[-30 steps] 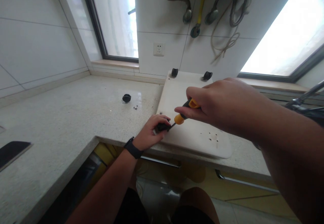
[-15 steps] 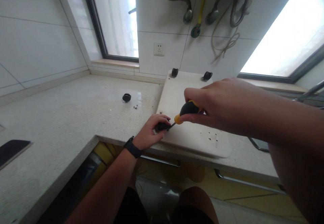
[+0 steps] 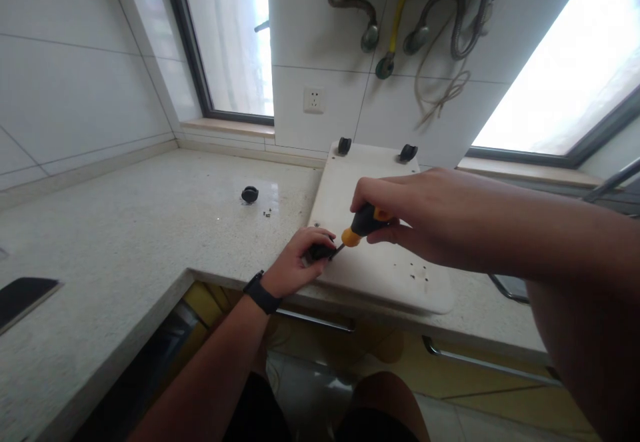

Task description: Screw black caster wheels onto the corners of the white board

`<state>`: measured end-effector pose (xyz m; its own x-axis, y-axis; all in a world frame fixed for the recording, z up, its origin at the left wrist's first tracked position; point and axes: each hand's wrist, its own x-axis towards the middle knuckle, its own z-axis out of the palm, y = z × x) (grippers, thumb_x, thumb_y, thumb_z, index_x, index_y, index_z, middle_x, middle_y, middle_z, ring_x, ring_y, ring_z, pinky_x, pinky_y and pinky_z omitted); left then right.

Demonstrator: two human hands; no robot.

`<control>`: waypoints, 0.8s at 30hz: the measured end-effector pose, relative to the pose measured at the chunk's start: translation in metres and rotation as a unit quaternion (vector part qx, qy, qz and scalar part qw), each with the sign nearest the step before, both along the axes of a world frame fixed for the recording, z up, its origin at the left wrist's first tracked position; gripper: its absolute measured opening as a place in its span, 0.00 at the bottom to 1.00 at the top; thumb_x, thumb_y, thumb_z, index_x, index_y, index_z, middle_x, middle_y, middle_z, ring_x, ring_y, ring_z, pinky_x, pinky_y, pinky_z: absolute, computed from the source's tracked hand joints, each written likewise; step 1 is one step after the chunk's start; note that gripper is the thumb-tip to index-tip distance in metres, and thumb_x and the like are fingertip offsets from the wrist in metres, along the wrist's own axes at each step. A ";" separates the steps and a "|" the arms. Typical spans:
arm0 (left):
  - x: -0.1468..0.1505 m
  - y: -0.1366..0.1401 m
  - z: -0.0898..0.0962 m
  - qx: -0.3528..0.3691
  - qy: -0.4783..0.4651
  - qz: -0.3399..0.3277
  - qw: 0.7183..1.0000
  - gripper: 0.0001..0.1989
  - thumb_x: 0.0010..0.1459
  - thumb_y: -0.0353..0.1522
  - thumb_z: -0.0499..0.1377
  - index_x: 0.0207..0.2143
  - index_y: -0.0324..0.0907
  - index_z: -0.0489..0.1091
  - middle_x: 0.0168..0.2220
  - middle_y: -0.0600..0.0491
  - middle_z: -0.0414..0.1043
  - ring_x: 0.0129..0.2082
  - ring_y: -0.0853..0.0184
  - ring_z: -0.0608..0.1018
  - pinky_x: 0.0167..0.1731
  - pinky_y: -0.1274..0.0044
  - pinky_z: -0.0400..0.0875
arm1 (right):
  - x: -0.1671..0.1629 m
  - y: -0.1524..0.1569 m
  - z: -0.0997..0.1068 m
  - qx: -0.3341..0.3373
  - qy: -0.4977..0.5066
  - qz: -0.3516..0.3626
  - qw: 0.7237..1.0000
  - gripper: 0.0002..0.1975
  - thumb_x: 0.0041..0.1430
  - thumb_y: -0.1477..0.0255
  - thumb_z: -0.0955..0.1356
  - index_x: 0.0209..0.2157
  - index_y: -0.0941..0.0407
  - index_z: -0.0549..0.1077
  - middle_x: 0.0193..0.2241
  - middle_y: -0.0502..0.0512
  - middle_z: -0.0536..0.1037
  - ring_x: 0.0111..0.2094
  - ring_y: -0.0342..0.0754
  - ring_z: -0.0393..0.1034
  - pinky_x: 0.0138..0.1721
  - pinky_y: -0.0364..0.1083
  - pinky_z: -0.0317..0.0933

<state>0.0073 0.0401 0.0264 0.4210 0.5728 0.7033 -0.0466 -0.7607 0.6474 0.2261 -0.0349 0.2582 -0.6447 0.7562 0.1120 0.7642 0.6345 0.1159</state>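
The pale desk (image 3: pixel 125 222) is spreading beneath the white board (image 3: pixel 370 285), which is lying on it and serving as landmark here. Over the board's middle, the right hand (image 3: pixel 413 215) is closing firmly around the handle of a screwdriver (image 3: pixel 351 237). At the board's near left part, the left hand (image 3: pixel 303 257) is narrowing its fingers around a black caster (image 3: pixel 319 251), apparently bracing it against the surface. The screwdriver is slanting down leftward across the board, its tip meeting a spot just beside that caster; whether it is seating fully in a screw head is too small to tell. Working well here is likely calling for bringing the shaft squarer to the board, pressing along it while turning slowly, and holding the caster's base flat. The left fingertips are lying close to the tip, so a slip would be risking them. Two more casters, one left (image 3: pixel 345 146) and one right (image 3: pixel 409 153), are standing along the board's far edge. Left of the board, a loose caster (image 3: pixel 250 194) is resting near tiny screws (image 3: pixel 268 213), best being left undisturbed there.
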 end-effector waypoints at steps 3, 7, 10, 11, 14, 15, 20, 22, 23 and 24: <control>-0.001 -0.001 0.001 -0.005 0.008 0.004 1.000 0.19 0.60 0.22 0.62 0.51 0.48 0.75 0.55 0.47 0.75 0.58 0.57 0.76 0.60 0.62 0.69 | -0.012 0.001 0.001 0.022 -0.057 -0.069 0.996 0.17 0.66 0.52 0.69 0.39 0.51 0.72 0.27 0.54 0.80 0.23 0.50 0.68 0.25 0.48 0.49; -0.001 0.000 -0.002 -0.012 0.010 0.007 1.000 0.19 0.60 0.22 0.62 0.51 0.49 0.75 0.56 0.47 0.75 0.59 0.57 0.75 0.61 0.61 0.69 | -0.018 -0.004 0.003 0.062 -0.080 -0.098 0.990 0.22 0.66 0.47 0.66 0.39 0.53 0.73 0.27 0.56 0.79 0.21 0.50 0.66 0.25 0.49 0.48; -0.001 0.001 -0.004 -0.014 0.002 0.004 1.000 0.19 0.61 0.23 0.63 0.51 0.49 0.75 0.57 0.47 0.75 0.59 0.56 0.75 0.61 0.60 0.69 | -0.013 -0.008 0.004 0.014 -0.007 -0.005 1.000 0.19 0.69 0.56 0.66 0.54 0.51 0.70 0.44 0.59 0.83 0.29 0.50 0.73 0.29 0.49 0.57; -0.001 0.001 -0.004 -0.012 -0.002 0.001 1.000 0.18 0.61 0.23 0.63 0.51 0.49 0.75 0.57 0.47 0.75 0.59 0.56 0.75 0.62 0.60 0.69 | -0.010 -0.009 0.004 -0.021 0.024 0.031 0.999 0.19 0.69 0.60 0.66 0.58 0.50 0.67 0.50 0.59 0.81 0.33 0.50 0.76 0.32 0.49 0.60; 0.000 0.001 -0.003 -0.006 -0.007 -0.007 1.000 0.19 0.61 0.23 0.62 0.52 0.50 0.74 0.57 0.48 0.75 0.59 0.57 0.75 0.62 0.61 0.69 | -0.003 -0.006 0.001 -0.113 0.082 0.060 0.988 0.14 0.70 0.67 0.65 0.55 0.49 0.68 0.50 0.55 0.82 0.40 0.50 0.77 0.36 0.48 0.63; 0.000 0.001 -0.002 -0.005 -0.005 -0.005 1.000 0.19 0.61 0.23 0.62 0.52 0.50 0.74 0.57 0.48 0.75 0.59 0.57 0.75 0.61 0.61 0.69 | -0.002 -0.004 -0.001 -0.118 0.091 0.049 0.988 0.10 0.70 0.67 0.65 0.52 0.49 0.69 0.46 0.54 0.83 0.39 0.50 0.77 0.35 0.48 0.63; 0.000 0.001 -0.001 -0.007 0.011 0.004 1.000 0.19 0.61 0.22 0.62 0.51 0.49 0.75 0.57 0.47 0.75 0.59 0.57 0.75 0.62 0.61 0.68 | -0.007 0.000 -0.012 -0.011 0.076 -0.051 0.996 0.14 0.65 0.56 0.71 0.40 0.52 0.71 0.30 0.52 0.81 0.28 0.51 0.73 0.28 0.48 0.55; 0.000 0.002 -0.002 -0.005 0.009 0.003 1.000 0.18 0.61 0.23 0.62 0.51 0.49 0.75 0.57 0.47 0.75 0.59 0.57 0.75 0.62 0.60 0.68 | -0.011 -0.004 -0.014 0.022 0.058 -0.097 0.993 0.18 0.64 0.51 0.70 0.38 0.52 0.71 0.27 0.53 0.78 0.26 0.52 0.70 0.27 0.48 0.52; 0.000 0.002 -0.003 -0.002 0.006 0.001 1.000 0.18 0.61 0.23 0.63 0.52 0.49 0.75 0.56 0.48 0.75 0.59 0.57 0.75 0.62 0.60 0.68 | -0.012 -0.006 -0.014 0.028 0.058 -0.100 0.993 0.19 0.65 0.51 0.70 0.40 0.53 0.72 0.27 0.54 0.79 0.26 0.52 0.70 0.27 0.49 0.53; 0.000 0.003 -0.003 0.001 0.001 0.000 1.000 0.18 0.62 0.24 0.63 0.52 0.49 0.75 0.56 0.48 0.75 0.59 0.57 0.75 0.62 0.60 0.68 | -0.013 -0.009 -0.014 0.021 0.066 -0.083 0.994 0.19 0.66 0.51 0.69 0.43 0.53 0.73 0.30 0.55 0.80 0.28 0.53 0.72 0.28 0.49 0.55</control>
<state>0.0070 0.0428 0.0231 0.4229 0.5718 0.7030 -0.0450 -0.7616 0.6465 0.2130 -0.0438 0.2445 -0.4889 0.8438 0.2215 0.8684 0.4949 0.0313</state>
